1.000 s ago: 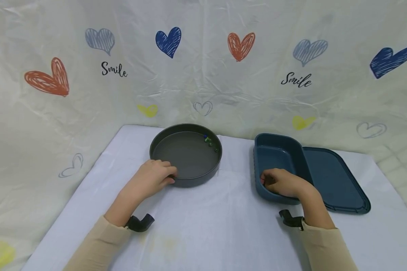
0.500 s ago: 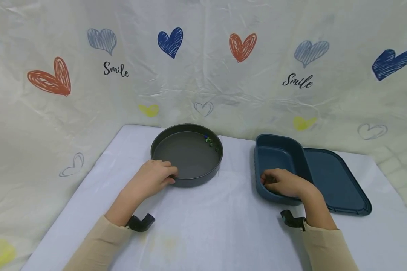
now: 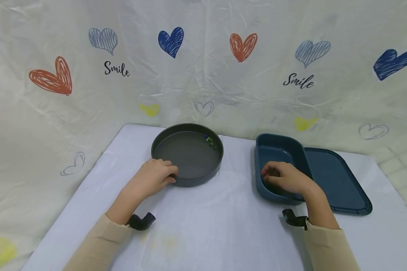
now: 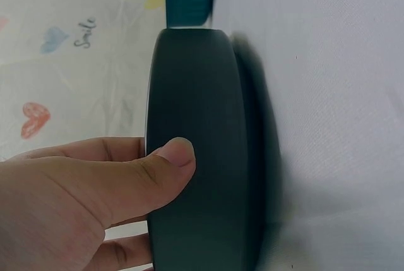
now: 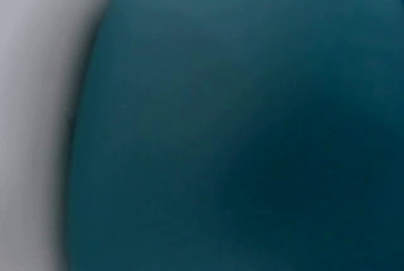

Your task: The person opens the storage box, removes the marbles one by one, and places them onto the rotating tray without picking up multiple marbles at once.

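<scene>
My left hand (image 3: 156, 173) grips the near left rim of a round dark grey pan (image 3: 176, 152). The left wrist view has its thumb flat on the outer wall of the pan (image 4: 199, 94), with the other fingers over the rim. Several tiny green and blue pieces (image 3: 209, 140) lie inside the pan at the far right. My right hand (image 3: 286, 177) hangs with bent fingers over the near part of a deep blue container (image 3: 271, 145). I cannot tell whether its fingertips pinch anything. Blurred blue wall of the container (image 5: 177, 126) fills most of the right wrist view.
A flat blue lid (image 3: 335, 180) lies right beside the container. White cloth (image 3: 217, 226) covers the table. Behind it hangs a pale sheet (image 3: 203, 75) printed with hearts. Black wrist mounts (image 3: 141, 222) project inward from the sleeves.
My right hand has risen slightly within the container, its fingers a little more lifted. The left hand keeps its grip on the pan. The whole head view has shifted slightly.
</scene>
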Tool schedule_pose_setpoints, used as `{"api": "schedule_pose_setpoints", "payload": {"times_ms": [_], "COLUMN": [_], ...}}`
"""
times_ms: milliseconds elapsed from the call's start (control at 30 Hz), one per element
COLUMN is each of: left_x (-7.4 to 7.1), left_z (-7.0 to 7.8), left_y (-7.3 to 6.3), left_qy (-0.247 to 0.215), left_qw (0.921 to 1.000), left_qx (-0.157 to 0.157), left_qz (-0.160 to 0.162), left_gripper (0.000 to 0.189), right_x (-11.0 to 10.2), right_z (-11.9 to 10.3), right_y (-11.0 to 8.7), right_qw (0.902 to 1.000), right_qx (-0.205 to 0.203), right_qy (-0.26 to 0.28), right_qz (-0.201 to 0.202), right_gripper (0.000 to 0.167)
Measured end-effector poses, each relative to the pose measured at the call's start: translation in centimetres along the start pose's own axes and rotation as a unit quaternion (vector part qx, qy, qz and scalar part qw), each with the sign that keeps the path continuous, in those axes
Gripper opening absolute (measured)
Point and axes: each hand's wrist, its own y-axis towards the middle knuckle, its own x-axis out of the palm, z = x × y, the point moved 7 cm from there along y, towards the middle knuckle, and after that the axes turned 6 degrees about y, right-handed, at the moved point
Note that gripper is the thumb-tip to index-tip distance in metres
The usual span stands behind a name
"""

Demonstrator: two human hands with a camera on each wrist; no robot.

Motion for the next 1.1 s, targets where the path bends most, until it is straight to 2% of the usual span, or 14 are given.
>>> {"api": "schedule_pose_setpoints", "payload": {"times_ms": [233, 400, 500, 600, 667, 767, 933, 1100], "left_x": [-0.1, -0.1, -0.1, -0.3, -0.5, -0.8, -1.1, -1.2], "left_z": [-0.2, -0.3, -0.3, -0.3, -0.3, -0.2, -0.2, -0.1], "left_y": [0.0, 0.0, 0.0, -0.1, -0.1, -0.1, 0.0, 0.0], "left_qy": [0.001, 0.0, 0.001, -0.007, -0.018, -0.032, -0.038, -0.039], "left_qw": [1.0, 1.0, 1.0, 0.9999, 0.9997, 0.9993, 0.9988, 0.9989], "left_qx": [0.001, 0.003, 0.003, 0.001, 0.002, 0.001, -0.002, 0.005], "left_qz": [0.006, 0.007, 0.007, 0.012, 0.016, 0.02, 0.029, 0.026], "left_gripper": [0.015, 0.014, 0.014, 0.015, 0.016, 0.018, 0.017, 0.017], "right_x": [-1.7, -2.3, -2.2, -1.7, -1.3, -0.9, -0.3, 0.8], "right_z": [-0.6, -1.6, -1.9, -2.4, -2.7, -3.3, -4.6, -6.0], "right_y": [0.2, 0.1, 0.4, 0.7, 0.9, 1.0, 1.5, 2.8], "right_qw": [0.9944, 0.9843, 0.9717, 0.9515, 0.9396, 0.927, 0.9151, 0.9156], "right_qx": [-0.012, -0.041, -0.059, -0.076, -0.082, -0.091, -0.104, -0.105], "right_qy": [0.01, 0.094, 0.18, 0.271, 0.313, 0.35, 0.382, 0.384], "right_qz": [0.105, 0.144, 0.141, 0.124, 0.112, 0.098, 0.076, 0.056], "right_gripper": [0.012, 0.018, 0.021, 0.025, 0.026, 0.022, 0.016, 0.017]}}
